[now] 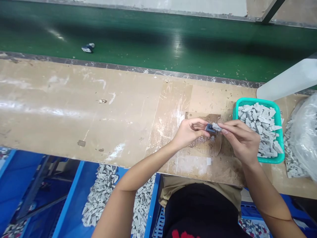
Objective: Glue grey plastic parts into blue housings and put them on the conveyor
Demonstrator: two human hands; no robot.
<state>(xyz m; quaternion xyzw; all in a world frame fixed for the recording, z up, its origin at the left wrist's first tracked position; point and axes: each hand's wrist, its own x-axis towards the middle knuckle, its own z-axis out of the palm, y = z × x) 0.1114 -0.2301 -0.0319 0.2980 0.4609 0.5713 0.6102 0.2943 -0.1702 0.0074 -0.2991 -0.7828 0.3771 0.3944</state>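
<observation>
My left hand [190, 132] pinches a small dark blue plastic part [210, 128] between thumb and fingers, above the work table. Facing it, my right hand [241, 137] grips a small light grey plastic piece [217, 126] by its end. The grey piece meets the dark part; whether it sits inside or only touches cannot be made out. Below both hands lies a worn brown cardboard patch [215, 145]. Just beyond my right hand stands a turquoise basket [280, 138] heaped with similar grey pieces [260, 122].
A green conveyor belt [148, 43] runs behind the table [86, 122], carrying one dark-and-white part [88, 48]. A white cylinder [287, 79] and a clear plastic bag [305, 135] are at the right. Blue bins [71, 195] with grey pieces stand below the table's front edge.
</observation>
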